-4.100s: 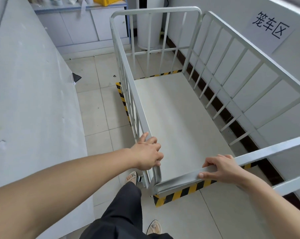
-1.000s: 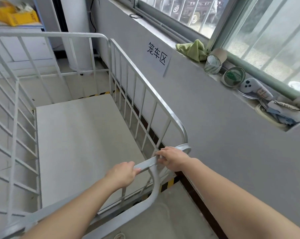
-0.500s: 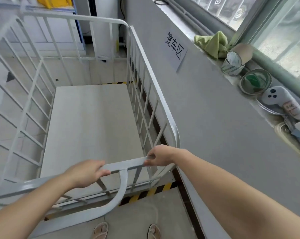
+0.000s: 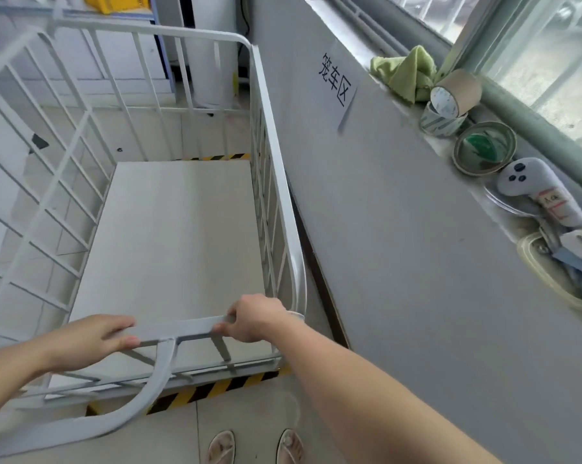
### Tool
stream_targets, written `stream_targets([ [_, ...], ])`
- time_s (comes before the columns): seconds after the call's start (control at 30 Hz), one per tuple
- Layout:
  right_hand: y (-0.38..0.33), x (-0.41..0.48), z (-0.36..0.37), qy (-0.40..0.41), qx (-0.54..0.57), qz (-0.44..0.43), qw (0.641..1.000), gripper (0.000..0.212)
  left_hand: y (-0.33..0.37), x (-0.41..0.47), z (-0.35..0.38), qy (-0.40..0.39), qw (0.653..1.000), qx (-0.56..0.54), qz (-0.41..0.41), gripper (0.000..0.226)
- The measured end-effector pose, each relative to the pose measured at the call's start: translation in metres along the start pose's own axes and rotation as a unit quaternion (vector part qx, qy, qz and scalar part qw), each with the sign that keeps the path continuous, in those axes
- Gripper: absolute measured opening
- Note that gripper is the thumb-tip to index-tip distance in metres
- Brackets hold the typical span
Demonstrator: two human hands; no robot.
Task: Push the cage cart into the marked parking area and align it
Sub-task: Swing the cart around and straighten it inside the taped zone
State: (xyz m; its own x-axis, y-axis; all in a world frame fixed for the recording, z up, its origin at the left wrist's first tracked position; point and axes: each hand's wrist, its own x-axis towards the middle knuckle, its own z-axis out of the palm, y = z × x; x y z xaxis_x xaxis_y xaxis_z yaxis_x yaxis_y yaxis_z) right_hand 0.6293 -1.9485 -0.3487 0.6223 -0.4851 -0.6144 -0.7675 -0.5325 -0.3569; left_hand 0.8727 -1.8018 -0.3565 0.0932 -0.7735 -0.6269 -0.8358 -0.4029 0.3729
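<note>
A white metal cage cart [image 4: 182, 236] with barred sides stands in front of me, its right side close along the grey wall. Yellow-and-black floor tape [image 4: 215, 388] marks the parking area; strips show under the cart's near edge and beyond its far end [image 4: 215, 158]. My left hand [image 4: 95, 339] grips the cart's near top rail at its left part. My right hand [image 4: 256, 316] grips the same rail close to the right corner post. The cart is empty.
A grey wall [image 4: 400, 246] with a paper sign [image 4: 338, 85] runs along the right. Its window ledge holds a green cloth [image 4: 403, 70], tape rolls [image 4: 450, 98] and a white controller [image 4: 537, 192]. Cabinets [image 4: 92, 61] stand at the back. My sandalled feet [image 4: 256, 447] are near the tape.
The cart has swung straighter along the wall. My left hand slid right along the near rail toward the middle; my right hand stays at the right corner. My view shifted left and down.
</note>
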Motion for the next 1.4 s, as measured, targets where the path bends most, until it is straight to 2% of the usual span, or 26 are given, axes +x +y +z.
stream_targets([
  [0.17,-0.004,0.003,0.011,0.053,0.001,0.009,0.999,0.055,-0.017,0.001,-0.001,0.017,1.000,-0.010,0.001,0.053],
  [0.33,-0.010,0.014,0.022,0.106,0.013,0.005,0.994,0.048,-0.024,-0.004,0.006,0.118,0.989,-0.086,-0.021,0.036],
  [0.43,-0.017,0.017,0.024,0.124,0.005,-0.002,0.992,0.048,-0.050,-0.003,0.011,0.120,0.988,-0.093,-0.033,0.038],
  [0.6,-0.021,0.020,0.024,0.119,0.005,-0.016,0.993,0.050,-0.042,-0.004,0.005,0.142,0.983,-0.106,-0.056,0.036],
  [1.27,-0.025,0.015,0.021,0.087,0.018,0.003,0.996,0.053,-0.055,0.007,0.011,0.168,0.983,-0.075,-0.009,0.033],
  [1.4,-0.025,0.016,0.021,0.081,0.018,0.005,0.996,0.055,-0.061,0.008,0.013,0.164,0.983,-0.078,-0.006,0.025],
])
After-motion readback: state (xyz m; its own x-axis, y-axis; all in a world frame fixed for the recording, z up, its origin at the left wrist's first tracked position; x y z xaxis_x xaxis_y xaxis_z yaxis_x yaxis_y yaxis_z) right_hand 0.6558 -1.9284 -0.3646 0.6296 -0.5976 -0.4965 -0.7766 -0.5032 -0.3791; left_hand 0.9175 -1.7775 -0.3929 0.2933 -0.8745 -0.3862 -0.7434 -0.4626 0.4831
